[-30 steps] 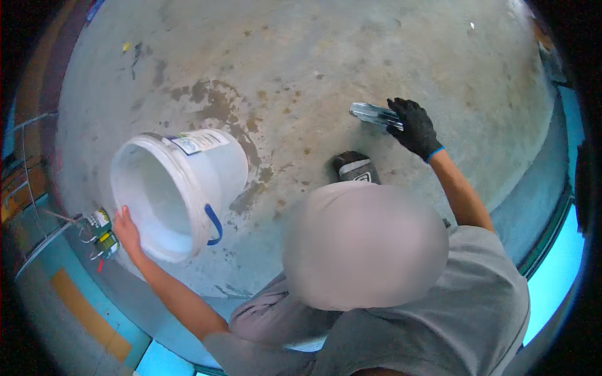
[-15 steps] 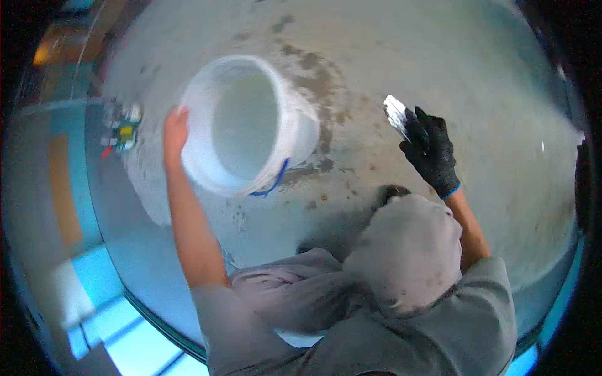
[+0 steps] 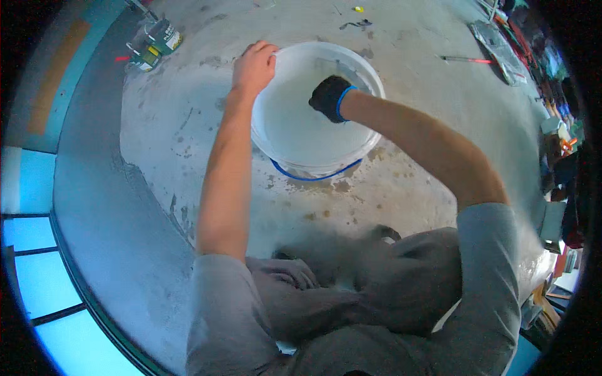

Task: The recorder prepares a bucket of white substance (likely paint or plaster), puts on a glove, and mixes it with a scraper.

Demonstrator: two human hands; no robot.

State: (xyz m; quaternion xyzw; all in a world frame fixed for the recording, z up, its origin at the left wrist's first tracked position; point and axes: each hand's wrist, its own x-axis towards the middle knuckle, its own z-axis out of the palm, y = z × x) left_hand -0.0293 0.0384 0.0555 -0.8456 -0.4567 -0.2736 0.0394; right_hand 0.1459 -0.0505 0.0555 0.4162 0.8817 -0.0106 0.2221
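Note:
A white plastic bucket (image 3: 265, 119) stands upright on the wet-stained concrete floor, with cloudy liquid (image 3: 291, 128) inside. Its blue handle (image 3: 316, 178) hangs down on the side nearest me. With bare fingers curled over the rim at the far left, my left hand (image 3: 256, 66) grips the bucket. Down inside the bucket is my right hand (image 3: 329, 99), in a black knitted glove with a blue cuff. Its fingers are closed and point away from me; what they hold is hidden behind the glove.
Labelled cans (image 3: 164, 37) stand at the far left. A thin red-ended rod (image 3: 467, 60) lies at the far right beside a clear plastic-wrapped thing (image 3: 498, 51). Mixed clutter (image 3: 555, 128) lines the right edge. A small yellow object (image 3: 359, 9) is on the floor beyond the bucket.
The bucket has gone from tilted to upright. My right hand, which held a shiny silvery thing off to the right, has moved left into the bucket. My view has shifted too.

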